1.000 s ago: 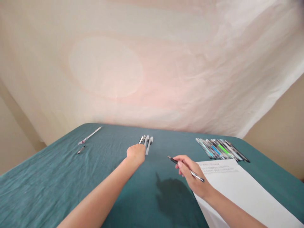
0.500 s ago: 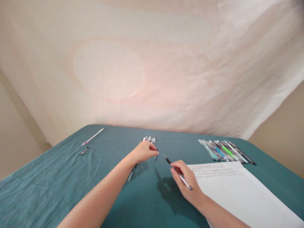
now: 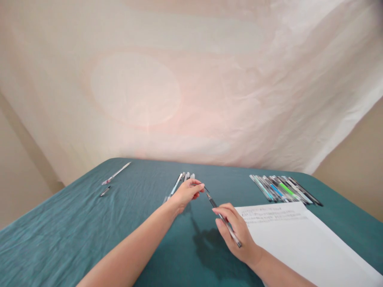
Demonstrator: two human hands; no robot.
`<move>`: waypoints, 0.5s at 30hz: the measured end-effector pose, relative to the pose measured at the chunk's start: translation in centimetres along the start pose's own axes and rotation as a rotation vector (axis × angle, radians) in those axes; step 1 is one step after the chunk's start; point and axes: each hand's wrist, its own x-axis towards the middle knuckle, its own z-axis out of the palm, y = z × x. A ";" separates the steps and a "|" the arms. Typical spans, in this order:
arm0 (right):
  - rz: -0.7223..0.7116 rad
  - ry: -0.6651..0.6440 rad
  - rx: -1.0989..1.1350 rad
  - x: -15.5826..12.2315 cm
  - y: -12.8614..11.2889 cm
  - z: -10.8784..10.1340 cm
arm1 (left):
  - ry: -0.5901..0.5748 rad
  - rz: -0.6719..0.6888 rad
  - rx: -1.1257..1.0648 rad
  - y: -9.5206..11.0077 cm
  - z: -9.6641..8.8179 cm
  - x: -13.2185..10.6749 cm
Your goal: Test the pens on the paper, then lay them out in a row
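Note:
My right hand (image 3: 235, 227) grips an uncapped pen (image 3: 224, 220) with a clear barrel and dark grip section. Its bare tip points up and left, toward my other hand. Pinched between thumb and fingers of my left hand (image 3: 190, 192) is a small dark piece, apparently a pen cap (image 3: 207, 190), mostly hidden by the fingers. The cap's visible end is right by the pen's tip; whether they touch I cannot tell. Behind and beside my left hand, several pens (image 3: 176, 184) lie on the cloth, partly covered by the hand and wrist.
A row of several pens and markers (image 3: 284, 189) lies at the back right. White paper sheets (image 3: 287, 243) with writing along the top are under my right forearm. At left lie a clear pen (image 3: 116, 173) and a short dark pen piece (image 3: 105, 191). Green cloth (image 3: 74, 239) covers the table.
My left hand has moved slightly right, bringing the cap up to the pen's tip. The cap has tilted from hanging down to slanting toward the pen. My right hand has barely moved.

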 end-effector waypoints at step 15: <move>0.029 0.023 -0.018 0.2 0.4 0.1 | -0.034 0.024 0.098 0.7 2.2 -1.8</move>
